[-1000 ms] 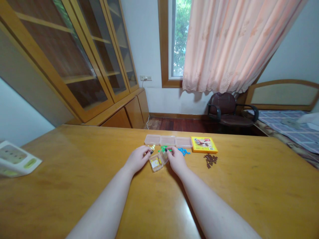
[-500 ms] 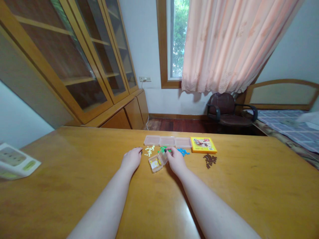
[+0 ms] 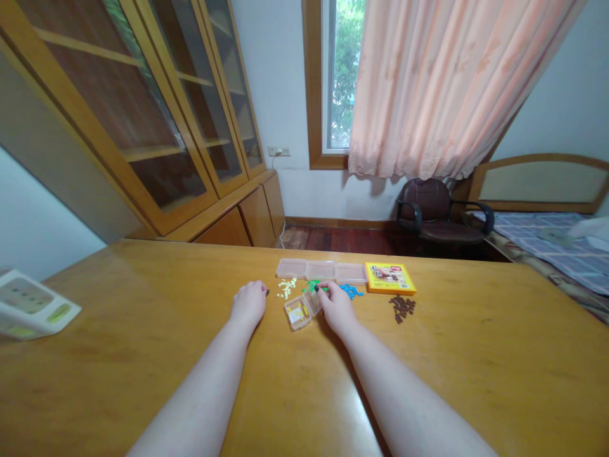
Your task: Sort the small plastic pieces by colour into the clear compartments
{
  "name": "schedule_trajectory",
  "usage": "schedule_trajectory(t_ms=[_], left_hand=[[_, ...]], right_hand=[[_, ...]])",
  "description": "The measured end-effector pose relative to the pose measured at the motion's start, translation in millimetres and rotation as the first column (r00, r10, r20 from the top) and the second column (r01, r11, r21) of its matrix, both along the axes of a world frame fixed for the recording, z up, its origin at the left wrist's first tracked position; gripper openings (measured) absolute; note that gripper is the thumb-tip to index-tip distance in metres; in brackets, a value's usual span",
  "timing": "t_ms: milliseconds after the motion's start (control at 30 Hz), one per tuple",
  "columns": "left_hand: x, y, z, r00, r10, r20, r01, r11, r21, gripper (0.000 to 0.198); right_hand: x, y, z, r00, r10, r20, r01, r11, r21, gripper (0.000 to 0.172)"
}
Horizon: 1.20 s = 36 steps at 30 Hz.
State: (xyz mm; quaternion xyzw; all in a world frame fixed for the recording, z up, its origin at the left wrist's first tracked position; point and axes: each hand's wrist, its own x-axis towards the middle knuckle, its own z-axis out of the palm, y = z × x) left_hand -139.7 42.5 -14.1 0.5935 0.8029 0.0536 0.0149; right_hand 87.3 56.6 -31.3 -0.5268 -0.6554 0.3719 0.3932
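Note:
My right hand (image 3: 337,308) has its thumb and fingers closed at the raised clear lid (image 3: 314,303) of a small plastic box (image 3: 297,325). The box stands open on the table with a few yellow pieces and a white patch inside. To its left, my left hand (image 3: 249,303) rests on the table with fingers curled; whatever they might hold is hidden. Between the hands lies a scatter of pale cream pieces (image 3: 286,287). Green pieces (image 3: 311,285) sit behind the lid, partly covered. Blue pieces (image 3: 351,291) lie just beyond my right hand.
Three joined clear trays (image 3: 320,270) line up behind the pieces. A yellow box (image 3: 390,278) lies to their right, with a pile of brown pieces (image 3: 402,307) before it. A white carton (image 3: 35,304) stands at the table's left. Past the table is a chair (image 3: 425,209).
My left hand has drawn slightly left, away from the cream pieces, and its fingers are more curled. My right hand stays at the lid. The view has shifted a little.

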Motion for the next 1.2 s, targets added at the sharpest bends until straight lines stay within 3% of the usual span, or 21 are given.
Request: schedule_trajectory(t_ms=[167,267,400,500,700,833,900,1067,1200], left_hand=[[3,3,2.0,0.998,-0.034,0.06,0.03,0.997,0.074,0.022],[11,0,9.8,0.972,-0.185,0.142,0.154,0.966,0.209,0.02],[28,-12,20.7,0.822,-0.539,0.183,0.476,0.828,0.298,0.015],[38,-19,23.4,0.709,-0.666,0.231,0.626,0.745,0.23,0.013],[42,-20,22.7,0.702,-0.637,0.318,0.638,0.761,0.117,0.015],[39,-20,23.5,0.664,-0.684,0.3,0.674,0.722,0.155,0.013],[37,-21,22.6,0.676,-0.677,0.291,0.648,0.734,0.204,0.015],[30,-21,17.6,0.727,-0.61,0.313,0.549,0.792,0.267,0.069],[31,-23,17.1,0.623,-0.604,0.497,0.599,0.777,0.193,0.081]], right_hand=[[0,0,0.5,1.0,0.001,0.002,-0.001,1.0,0.007,0.025],[0,1,-1.5,1.0,-0.001,0.005,0.001,1.0,0.005,0.025],[-1,1,-2.7,1.0,0.006,0.007,-0.006,1.0,0.004,0.024],[-1,0,-1.1,1.0,0.004,0.011,-0.004,1.0,0.02,0.024],[-2,-1,1.2,1.0,0.004,0.007,-0.004,1.0,0.009,0.025],[-2,-1,-0.3,1.0,0.007,0.003,-0.007,1.0,0.022,0.025],[-2,-1,-1.1,1.0,0.003,0.008,-0.004,1.0,0.025,0.025],[-1,0,-0.4,0.998,-0.034,-0.056,0.037,0.998,0.053,0.026],[2,0,4.0,0.989,-0.095,-0.11,0.104,0.992,0.077,0.028]])
